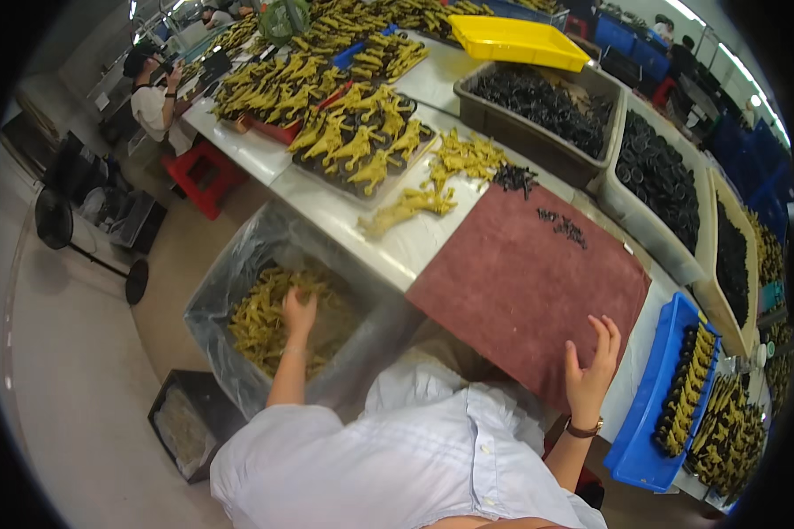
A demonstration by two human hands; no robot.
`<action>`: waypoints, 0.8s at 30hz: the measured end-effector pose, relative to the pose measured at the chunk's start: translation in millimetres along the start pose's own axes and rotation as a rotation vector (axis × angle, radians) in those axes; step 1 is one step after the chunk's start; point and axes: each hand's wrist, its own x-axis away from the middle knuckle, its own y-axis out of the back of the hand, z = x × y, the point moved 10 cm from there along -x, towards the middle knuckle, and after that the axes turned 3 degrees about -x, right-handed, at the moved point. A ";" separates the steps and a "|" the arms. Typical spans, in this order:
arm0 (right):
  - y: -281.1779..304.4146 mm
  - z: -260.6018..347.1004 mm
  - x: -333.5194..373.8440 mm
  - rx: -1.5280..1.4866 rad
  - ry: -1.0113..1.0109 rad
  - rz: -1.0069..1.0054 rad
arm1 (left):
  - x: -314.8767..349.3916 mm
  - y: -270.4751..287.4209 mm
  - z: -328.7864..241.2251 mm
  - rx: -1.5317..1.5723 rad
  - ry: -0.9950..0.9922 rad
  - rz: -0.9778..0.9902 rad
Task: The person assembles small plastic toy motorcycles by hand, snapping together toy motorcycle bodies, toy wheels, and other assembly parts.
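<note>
Yellow-green parts (254,316) sit in a heap in the plastic-lined bin (216,280), below the table edge on the person's left. Left hand (300,310) is down in that heap, fingers curled; from my feed I can't tell whether it's pinching a part or just touching. My take: pinch one part by its thick body, shake it loose from its neighbours, lift straight up so limbs don't snag the liner (it looks thin and slack).

Right hand (591,366) is well apart from the left, fingers spread, nothing in it that I can see. It's over the right side of the maroon mat (512,291); contact unclear to me. I'd keep that palm off the small black pieces (563,227) near the mat's far edge; they look easy to scatter.

Further out: loose yellow-green pieces (463,159) on the table beyond the mat, blue tray (631,445) with parts in rows to the right, grey tub (525,130) of black pieces behind.
</note>
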 end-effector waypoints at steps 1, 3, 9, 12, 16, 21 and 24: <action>-6.6 2.6 -1.9 -0.028 -0.026 0.008 | 6.4 -21.2 56.5 -0.137 0.132 0.170; -19.0 2.8 -3.5 -0.058 -0.069 0.011 | 35.3 -36.8 112.9 -0.329 0.331 0.443; -30.9 8.7 -2.9 0.046 -0.035 -0.021 | 33.5 -51.7 182.0 -0.356 0.568 0.404; -35.9 16.9 -6.3 0.052 -0.074 -0.034 | 34.1 -51.5 181.5 -0.440 0.573 0.417; -48.2 17.7 -7.9 0.091 -0.070 -0.017 | 37.0 -41.7 177.5 -0.432 0.518 0.453; -57.2 16.1 -9.8 0.082 -0.089 0.000 | 36.0 -11.5 166.5 -0.313 0.342 0.437; -58.9 16.1 -12.2 0.103 -0.088 0.004 | 6.0 49.1 152.3 -0.398 0.394 0.065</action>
